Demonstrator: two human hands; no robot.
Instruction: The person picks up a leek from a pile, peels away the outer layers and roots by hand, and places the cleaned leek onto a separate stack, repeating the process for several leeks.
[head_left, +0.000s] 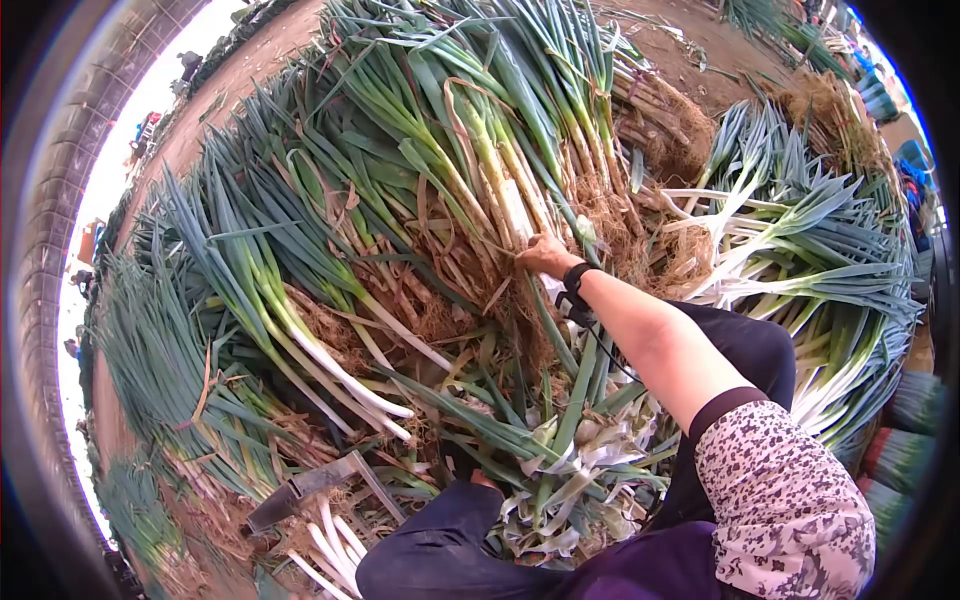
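One leek stalk sits clamped in your right hand at 12 o'clock; pull straight toward 6.

place: outdoor farm field | evidence: leeks are heaped in long piles, roots left on | ground: bare earth is seen between piles
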